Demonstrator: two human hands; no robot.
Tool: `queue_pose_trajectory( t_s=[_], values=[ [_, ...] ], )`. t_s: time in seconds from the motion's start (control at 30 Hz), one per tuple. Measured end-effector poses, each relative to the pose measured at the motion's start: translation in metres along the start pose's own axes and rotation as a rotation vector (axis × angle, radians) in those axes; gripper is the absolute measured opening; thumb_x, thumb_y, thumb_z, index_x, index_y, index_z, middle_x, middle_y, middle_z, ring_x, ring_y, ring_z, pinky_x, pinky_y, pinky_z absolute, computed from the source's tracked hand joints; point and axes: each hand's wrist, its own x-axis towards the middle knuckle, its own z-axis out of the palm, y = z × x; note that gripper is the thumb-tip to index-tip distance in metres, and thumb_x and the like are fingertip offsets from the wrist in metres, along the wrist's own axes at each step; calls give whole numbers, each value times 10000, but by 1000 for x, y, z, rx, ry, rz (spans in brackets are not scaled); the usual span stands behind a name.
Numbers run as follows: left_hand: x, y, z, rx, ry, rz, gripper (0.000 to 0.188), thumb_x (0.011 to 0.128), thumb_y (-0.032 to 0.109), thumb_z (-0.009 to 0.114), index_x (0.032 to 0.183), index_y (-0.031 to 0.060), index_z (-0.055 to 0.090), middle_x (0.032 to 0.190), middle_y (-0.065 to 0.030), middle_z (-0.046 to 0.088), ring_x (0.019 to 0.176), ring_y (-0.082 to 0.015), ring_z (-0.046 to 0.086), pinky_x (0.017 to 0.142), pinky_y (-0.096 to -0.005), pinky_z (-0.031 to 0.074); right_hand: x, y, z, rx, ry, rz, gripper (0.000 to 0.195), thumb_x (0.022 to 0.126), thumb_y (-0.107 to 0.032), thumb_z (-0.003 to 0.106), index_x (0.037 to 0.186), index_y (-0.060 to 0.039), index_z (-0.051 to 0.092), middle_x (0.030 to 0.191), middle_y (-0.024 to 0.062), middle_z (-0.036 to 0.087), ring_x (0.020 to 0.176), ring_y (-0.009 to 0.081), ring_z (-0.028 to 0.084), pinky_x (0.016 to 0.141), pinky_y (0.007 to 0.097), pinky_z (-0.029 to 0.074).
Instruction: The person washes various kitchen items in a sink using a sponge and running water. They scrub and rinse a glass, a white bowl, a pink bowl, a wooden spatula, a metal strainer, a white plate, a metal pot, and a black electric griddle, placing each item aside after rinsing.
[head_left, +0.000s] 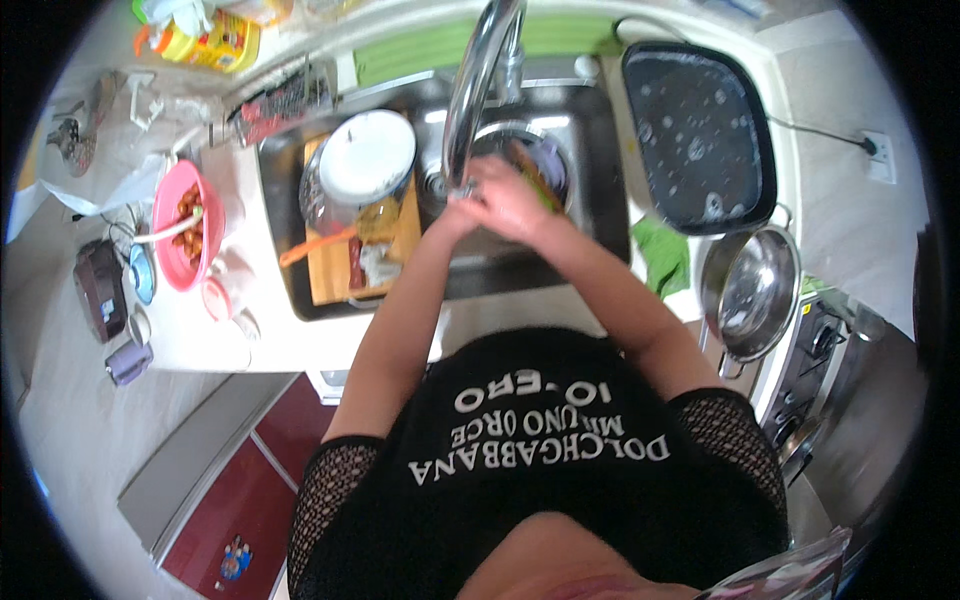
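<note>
Both of my hands meet over the steel sink (517, 281), just under the curved chrome faucet (469, 90). My left hand (465, 202) and my right hand (506, 206) overlap, so their fingers are partly hidden and I cannot tell whether anything is between them. Beside them, at the right, a round metal pot (566, 202) holds a purple item (551, 165) and something brown and green. In the sink's left part a wooden cutting board (326, 270) lies under a white plate (367, 157), with an orange-handled utensil (319, 246) resting across it.
A black rectangular pan (686, 135) with suds stands right of the sink, above a green cloth (664, 259) and a steel pot (757, 292). On the left counter are a pink bowl (169, 259) of brown food and a pink-lidded container (217, 300). A gas stove (806, 360) is at far right.
</note>
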Motion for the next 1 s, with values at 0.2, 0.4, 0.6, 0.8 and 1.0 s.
queue_pose_trajectory(
  t_s=[0.2,0.4,0.6,0.8,1.0],
  values=[
    [-14,-2,-4,36,159,178,343,816,132,579,1145,53,523,1190,-114,534,1120,-227,497,952,-363,390,-5,-10,-14,41,-102,63,216,809,-233,570,828,-35,656,1196,94,521,1135,290,446,982,381,356],
    [-9,4,1,83,218,140,315,846,92,556,1156,49,514,1140,-90,565,1071,-195,522,904,-333,411,-10,5,-12,97,8,31,195,833,-222,572,905,-61,656,1072,99,561,1012,282,509,903,362,397],
    [2,42,6,-96,340,245,198,867,175,584,1030,65,600,943,-51,627,900,-142,558,797,-321,453,-7,-9,-67,137,207,96,142,850,-122,590,941,-26,640,890,137,638,801,252,610,731,323,491],
    [8,-10,9,262,267,-28,376,901,382,462,1040,56,588,923,-223,626,930,-358,585,802,-374,447,18,-86,-175,109,244,137,154,823,-146,645,879,-3,655,816,126,657,698,186,635,617,277,493],
    [8,-39,52,519,238,-21,302,786,164,552,1062,47,590,1128,-223,544,1032,-385,504,909,-448,414,59,-127,-291,128,624,92,199,845,-170,650,874,27,652,752,28,635,656,70,573,614,201,461]
  ],
)
